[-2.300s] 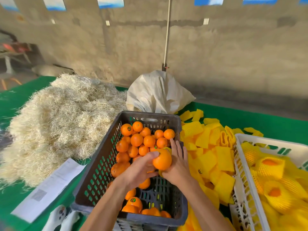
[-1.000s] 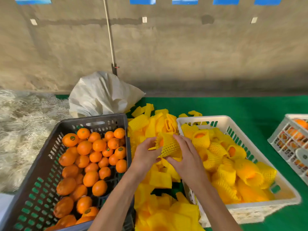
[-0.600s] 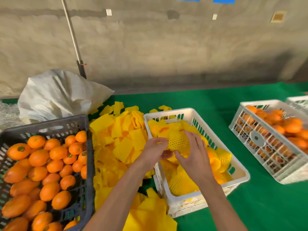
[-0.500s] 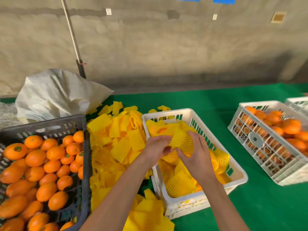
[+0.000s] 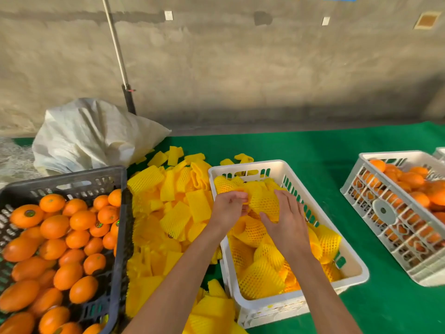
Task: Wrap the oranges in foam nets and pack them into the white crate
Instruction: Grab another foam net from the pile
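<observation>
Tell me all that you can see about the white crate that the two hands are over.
The white crate is a rectangular plastic box with slotted walls and a thick rim. It stands upright on the green table cover, beside the pile of loose yellow foam nets. It is largely filled with net-wrapped oranges. Above it the left hand and right hand hold one wrapped orange.

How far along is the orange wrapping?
Done: the white crate already holds many netted oranges. In hand: the left hand and right hand hold one wrapped orange over that crate. Left: the black crate is still full of bare oranges; spare foam nets lie between.
</observation>
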The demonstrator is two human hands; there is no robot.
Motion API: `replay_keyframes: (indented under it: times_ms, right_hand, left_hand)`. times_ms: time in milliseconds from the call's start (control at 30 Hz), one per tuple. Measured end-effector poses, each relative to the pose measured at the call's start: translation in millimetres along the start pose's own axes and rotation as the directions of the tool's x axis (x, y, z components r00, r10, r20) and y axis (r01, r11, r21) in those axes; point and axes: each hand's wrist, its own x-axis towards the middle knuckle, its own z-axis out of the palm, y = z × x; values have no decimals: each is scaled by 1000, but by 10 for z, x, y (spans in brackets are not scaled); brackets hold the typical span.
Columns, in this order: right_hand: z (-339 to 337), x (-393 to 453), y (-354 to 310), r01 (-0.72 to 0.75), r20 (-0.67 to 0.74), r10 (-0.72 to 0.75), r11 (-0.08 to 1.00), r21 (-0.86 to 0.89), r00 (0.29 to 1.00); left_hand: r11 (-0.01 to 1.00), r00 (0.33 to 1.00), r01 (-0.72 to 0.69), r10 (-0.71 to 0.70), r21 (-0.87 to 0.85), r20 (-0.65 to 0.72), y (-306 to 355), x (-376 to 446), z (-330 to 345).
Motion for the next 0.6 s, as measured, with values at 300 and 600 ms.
replay_keyframes:
  times_ms: [300,600]
  right_hand:
    - [416,-29,-925,276,95,-297,943,188,950]
    - [1344,-684,-1420,153,668,-85,987,-43,739]
  left_hand:
    - [903,942,-261,316,342,-116,109,-251,-931]
    - [751,856,-203,448,628,-258,-465,-853,-2461]
